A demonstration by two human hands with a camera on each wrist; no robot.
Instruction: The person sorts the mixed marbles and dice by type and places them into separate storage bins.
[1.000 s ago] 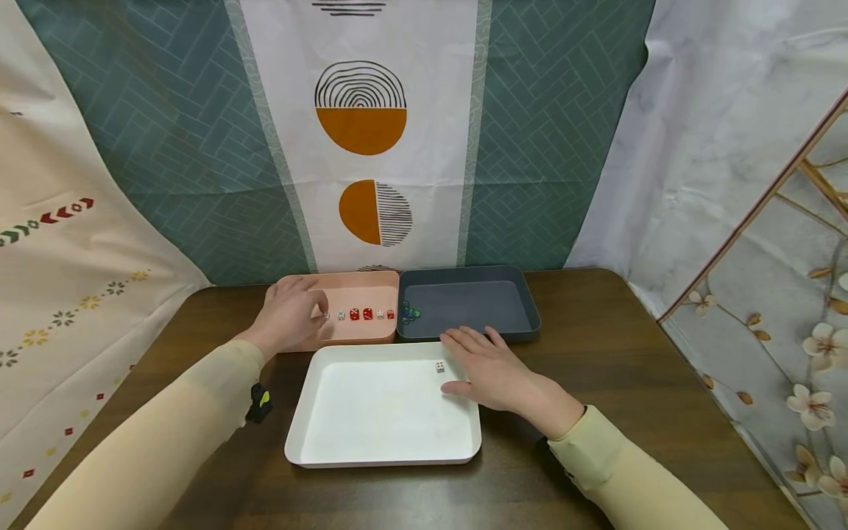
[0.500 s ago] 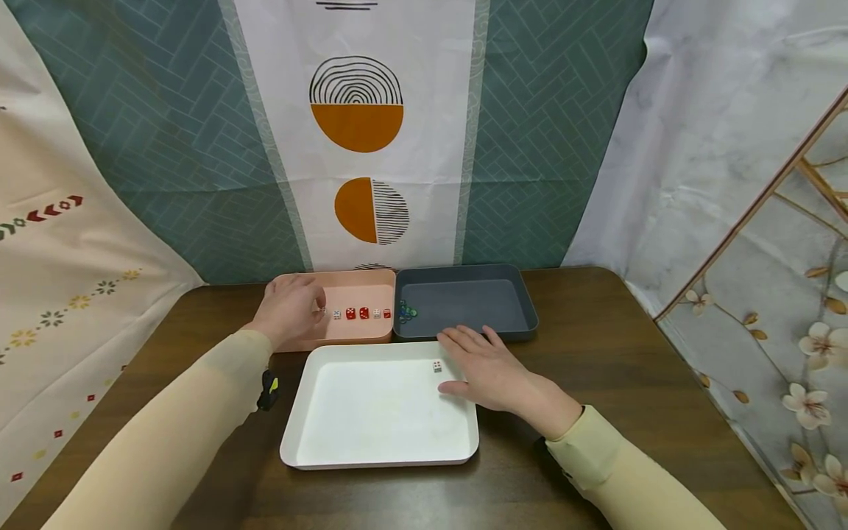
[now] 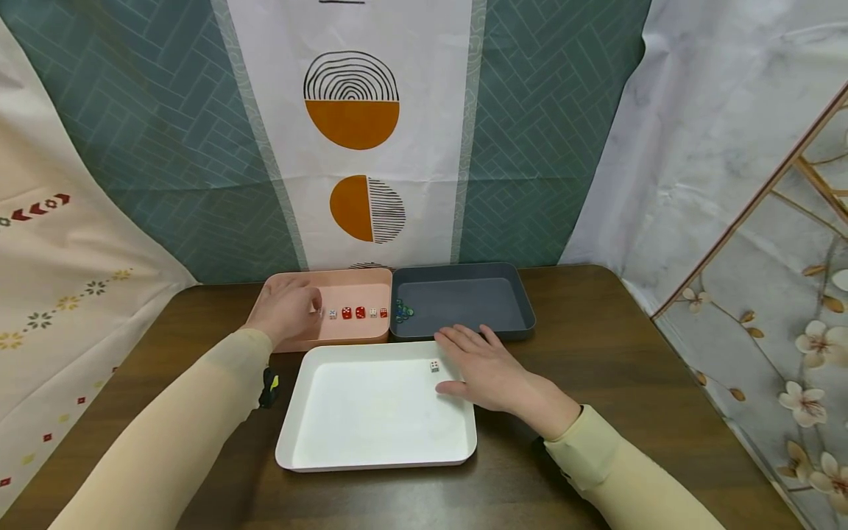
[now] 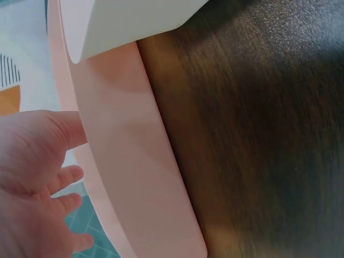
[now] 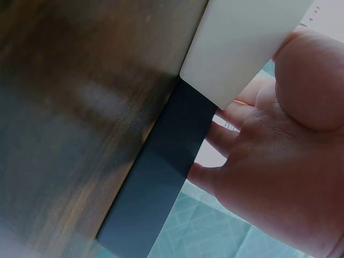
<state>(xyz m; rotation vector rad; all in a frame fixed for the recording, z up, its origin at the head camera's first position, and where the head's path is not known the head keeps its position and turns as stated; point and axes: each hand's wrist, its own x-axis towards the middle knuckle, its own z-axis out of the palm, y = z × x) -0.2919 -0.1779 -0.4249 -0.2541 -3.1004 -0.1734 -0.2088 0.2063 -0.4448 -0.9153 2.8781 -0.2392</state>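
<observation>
My left hand [image 3: 286, 313] reaches into the pink tray [image 3: 331, 278], with finger and thumb curled at a small white die [image 3: 321, 313] at the left end of a row. Part of that die is hidden by the fingers; in the left wrist view the tray wall hides the fingertips. Along the row lie another white die [image 3: 333, 314], a red die [image 3: 347, 313] and several more to the right. My right hand [image 3: 486, 372] rests with straight, spread fingers over the right rim of the white tray [image 3: 374, 412]. A white die [image 3: 434, 366] lies in that tray, beside this hand's fingers.
A dark grey tray [image 3: 464, 283] adjoins the pink one on the right, with a small cluster of green and blue pieces [image 3: 402, 311] at its left end. All the trays stand on a brown wooden table [image 3: 583, 338]. Patterned cloth [image 3: 397, 132] hangs behind.
The head view has shifted slightly, so the scene sits a little further left. My left hand stays at the row's left end with hardly any movement, and my right hand keeps its place.
</observation>
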